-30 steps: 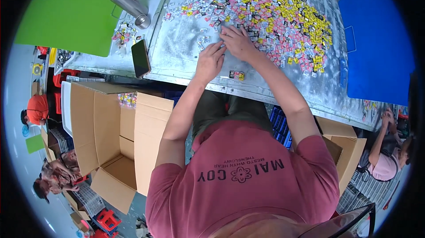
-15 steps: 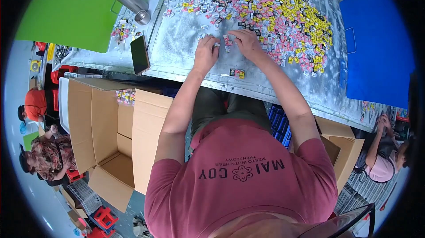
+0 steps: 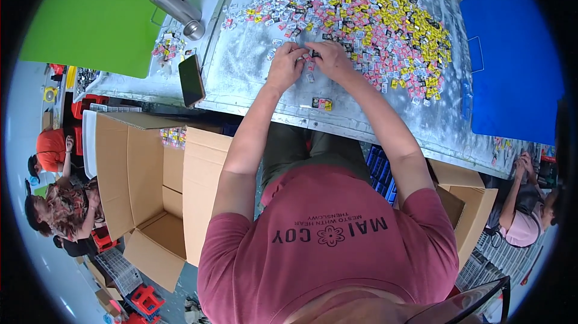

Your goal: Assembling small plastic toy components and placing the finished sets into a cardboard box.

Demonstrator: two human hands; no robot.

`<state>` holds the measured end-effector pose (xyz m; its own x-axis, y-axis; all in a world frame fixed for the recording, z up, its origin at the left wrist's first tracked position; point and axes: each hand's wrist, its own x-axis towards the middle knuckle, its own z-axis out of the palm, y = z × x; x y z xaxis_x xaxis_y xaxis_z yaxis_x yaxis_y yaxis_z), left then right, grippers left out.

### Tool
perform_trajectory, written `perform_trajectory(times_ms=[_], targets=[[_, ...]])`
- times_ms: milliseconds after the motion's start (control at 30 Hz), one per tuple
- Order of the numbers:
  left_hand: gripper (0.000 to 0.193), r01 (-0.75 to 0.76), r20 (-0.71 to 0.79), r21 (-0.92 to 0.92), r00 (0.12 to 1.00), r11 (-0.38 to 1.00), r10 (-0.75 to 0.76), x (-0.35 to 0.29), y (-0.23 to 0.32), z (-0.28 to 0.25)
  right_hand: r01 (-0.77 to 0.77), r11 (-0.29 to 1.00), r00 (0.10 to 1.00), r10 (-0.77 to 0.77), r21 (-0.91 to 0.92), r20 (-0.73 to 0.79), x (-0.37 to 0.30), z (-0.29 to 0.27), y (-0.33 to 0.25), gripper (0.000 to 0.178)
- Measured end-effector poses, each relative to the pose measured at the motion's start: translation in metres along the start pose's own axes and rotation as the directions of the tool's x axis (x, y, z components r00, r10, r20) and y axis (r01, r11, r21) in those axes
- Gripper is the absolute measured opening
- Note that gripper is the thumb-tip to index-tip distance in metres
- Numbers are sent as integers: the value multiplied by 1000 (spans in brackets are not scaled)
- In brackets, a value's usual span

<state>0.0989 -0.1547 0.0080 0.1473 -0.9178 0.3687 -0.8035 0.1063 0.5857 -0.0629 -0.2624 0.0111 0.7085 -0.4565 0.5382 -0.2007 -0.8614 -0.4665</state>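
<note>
Where the two forearms met over the desk (image 3: 253, 77), the left hand (image 3: 286, 62) and right hand (image 3: 330, 58) sat knuckle to knuckle, fingertips pinched together on a small dark packet (image 3: 315, 54) held between them — both hands clenched on it, just above the surface. The packet lay at the near edge of a wide heap of small packets (image 3: 373, 17), yellow, pink and white, spread across the far half of the desk. One loose packet (image 3: 321, 103) lay apart, nearer the person, below the hands. To the left: a dark phone (image 3: 191, 79) face up and a steel flask (image 3: 173, 1) on its side. A green board (image 3: 96, 17) and a blue board (image 3: 512, 53) flanked the desk. Below it — open cardboard boxes (image 3: 144, 185); other people sat at both sides of the room.
</note>
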Motion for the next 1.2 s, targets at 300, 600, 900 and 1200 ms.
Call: perform_trajectory(times_ms=[300,600,900,1200], targets=[[34,74,-59,-47,995,996,-76,-7,2,1,-54,996,999,53,74,9,-3,-2,0,37],[34,22,-124,24,992,999,-19,-6,-2,7,-44,994,999,44,101,1,-9,0,-5,32],[40,10,-115,36,993,999,-6,-9,-2,10,-72,997,986,71,-3,-152,21,6,19,19],[31,58,-116,41,992,997,-53,-1,15,12,-58,941,996,34,-333,-80,50,24,36,14]])
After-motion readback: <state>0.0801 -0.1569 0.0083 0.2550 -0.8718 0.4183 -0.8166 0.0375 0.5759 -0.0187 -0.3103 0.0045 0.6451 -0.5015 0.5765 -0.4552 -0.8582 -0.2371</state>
